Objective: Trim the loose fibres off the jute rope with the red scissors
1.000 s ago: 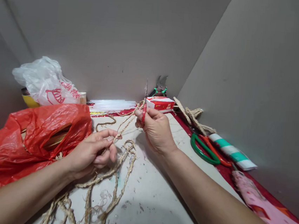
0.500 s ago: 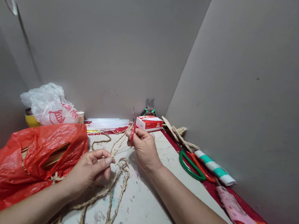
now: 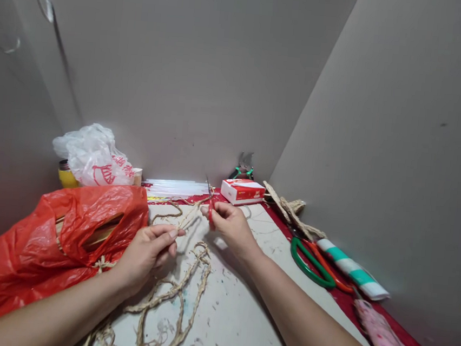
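My left hand (image 3: 147,255) pinches a strand of braided straw rope (image 3: 188,277) that loops over the stained white table top (image 3: 233,314). The strand runs up and right toward my right hand (image 3: 231,227). My right hand is closed on small red-handled scissors (image 3: 210,206), whose thin blades point up and left, next to the rope strand. Both forearms reach in from the bottom edge.
A red plastic bag (image 3: 44,242) lies at the left, a white printed bag (image 3: 93,157) behind it. At the back are clear sticks (image 3: 176,187), a red-white box (image 3: 243,190) and pliers (image 3: 244,169). Large green-orange scissors (image 3: 313,262), a striped roll (image 3: 351,269) and straw scraps (image 3: 292,209) lie along the right wall.
The scissors have tilted from upright toward the left, close to the strand. My hands stay about where they were; the camera view has shifted.
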Tool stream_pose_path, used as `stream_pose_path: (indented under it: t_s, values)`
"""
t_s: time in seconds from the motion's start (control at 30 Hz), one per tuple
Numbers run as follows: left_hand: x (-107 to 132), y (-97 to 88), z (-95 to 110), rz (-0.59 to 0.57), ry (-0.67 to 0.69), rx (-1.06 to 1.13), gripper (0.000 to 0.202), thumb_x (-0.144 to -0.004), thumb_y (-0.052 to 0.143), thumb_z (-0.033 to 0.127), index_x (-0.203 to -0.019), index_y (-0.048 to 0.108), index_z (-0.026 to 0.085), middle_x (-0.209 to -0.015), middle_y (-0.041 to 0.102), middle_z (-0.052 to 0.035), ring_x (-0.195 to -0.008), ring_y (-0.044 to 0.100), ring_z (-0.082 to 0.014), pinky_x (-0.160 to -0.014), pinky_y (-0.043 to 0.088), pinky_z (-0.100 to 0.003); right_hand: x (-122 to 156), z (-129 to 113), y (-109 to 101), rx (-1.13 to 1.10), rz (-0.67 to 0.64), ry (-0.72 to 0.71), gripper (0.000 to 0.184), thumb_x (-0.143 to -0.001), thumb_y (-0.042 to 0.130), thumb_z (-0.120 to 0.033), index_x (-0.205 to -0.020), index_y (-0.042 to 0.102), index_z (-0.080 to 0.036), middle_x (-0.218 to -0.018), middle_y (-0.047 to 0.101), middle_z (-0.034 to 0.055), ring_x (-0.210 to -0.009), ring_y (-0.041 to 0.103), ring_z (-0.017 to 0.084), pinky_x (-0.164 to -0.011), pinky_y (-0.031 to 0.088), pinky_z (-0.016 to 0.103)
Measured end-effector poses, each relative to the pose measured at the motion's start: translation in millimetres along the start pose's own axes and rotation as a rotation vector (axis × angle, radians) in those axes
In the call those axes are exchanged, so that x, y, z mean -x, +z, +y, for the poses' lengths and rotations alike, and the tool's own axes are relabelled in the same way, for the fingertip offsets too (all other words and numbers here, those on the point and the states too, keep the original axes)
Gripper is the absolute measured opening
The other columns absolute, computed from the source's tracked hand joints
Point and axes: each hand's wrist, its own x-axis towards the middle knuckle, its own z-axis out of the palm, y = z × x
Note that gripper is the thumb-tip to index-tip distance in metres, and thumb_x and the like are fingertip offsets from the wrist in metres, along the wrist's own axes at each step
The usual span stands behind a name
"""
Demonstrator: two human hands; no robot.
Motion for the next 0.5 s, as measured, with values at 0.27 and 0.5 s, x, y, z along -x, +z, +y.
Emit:
stream_pose_path:
  t_s: [0.27, 0.5]
  values:
    - [-7.9, -8.8, -3.6, 0.127, 0.078, 0.037, 0.030, -0.079, 0.064, 0.034, -0.096, 0.066, 0.010, -0.064, 0.060, 0.0006, -0.034, 0.030, 0.0002, -0.037, 0.017, -0.017, 11.6, -2.1, -9.6, 0.621, -0.358, -0.395, 0.021, -0.074, 0.058, -0.032, -0.062, 0.046, -0.019, -0.063, 0.047, -0.0025, -0.058, 0.039, 0.011, -0.057, 0.031, 0.025]
    - [-6.1, -4.4, 0.5, 0.137, 0.085, 0.006, 0.029, -0.077, 0.066, 0.038, -0.089, 0.066, 0.011, -0.060, 0.061, 0.0008, -0.034, 0.033, -0.0010, -0.035, 0.019, -0.017, 16.5, -5.4, -4.8, 0.975, -0.380, -0.461, 0.016, -0.075, 0.054, -0.032, -0.072, 0.058, -0.017, -0.068, 0.057, 0.0016, -0.059, 0.044, 0.012, -0.058, 0.029, 0.025]
